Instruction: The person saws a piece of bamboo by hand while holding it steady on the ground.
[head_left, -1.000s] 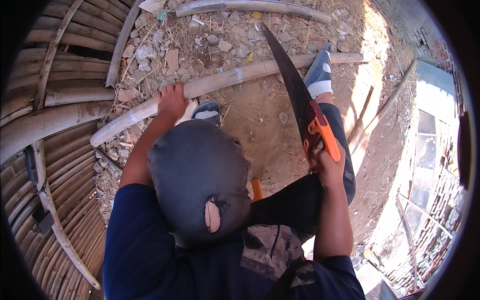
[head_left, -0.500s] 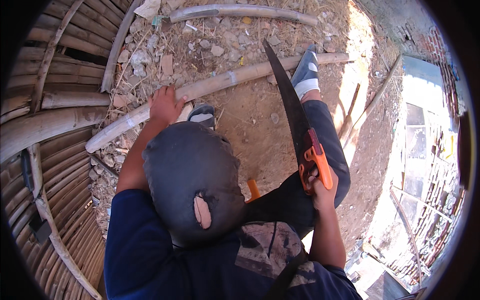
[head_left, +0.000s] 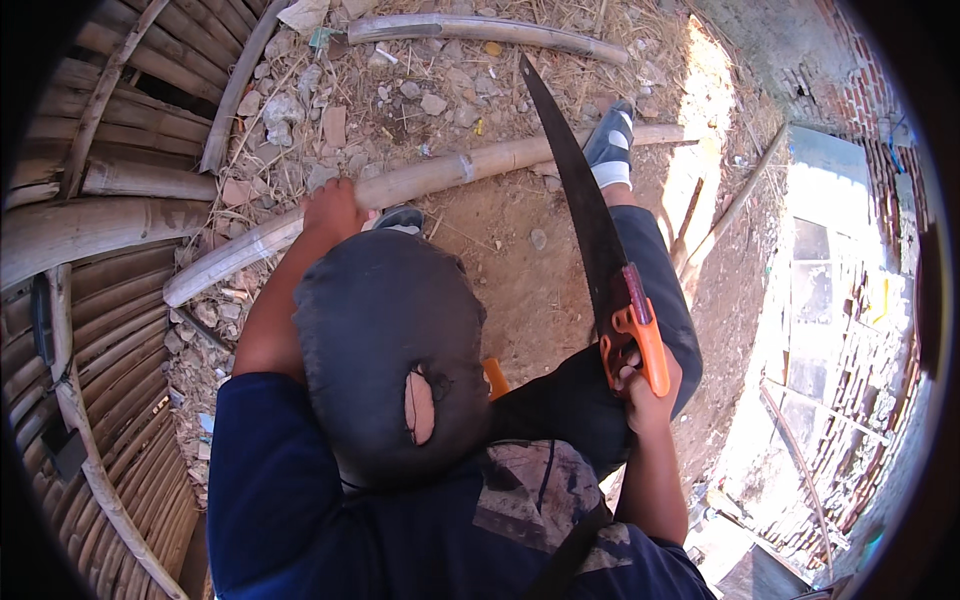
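Note:
A pale bamboo pole (head_left: 490,161) lies slantwise across the ground ahead of me. My left hand (head_left: 334,208) is closed over its left part, fingers curled onto the far side. In my right hand (head_left: 648,388), beside the right leg, is a handsaw (head_left: 572,180) gripped by its orange handle. Its long dark blade points away from me, teeth to the left. The blade passes in front of the pole in the picture; whether they touch I cannot tell. My bent left knee (head_left: 385,320), in dark cloth with a hole, fills the middle.
Another bamboo piece (head_left: 490,28) lies farther off among stones and straw. Slatted bamboo (head_left: 120,400) stands along the left side. An orange object (head_left: 495,378), mostly hidden, shows between my legs. A thin stick (head_left: 735,215) lies at right, before a sunlit brick wall (head_left: 860,400).
My left hand has shifted slightly right, its fingers now more curled over the pole. The saw stays in my right hand, nearly still. The whole view has shifted a little.

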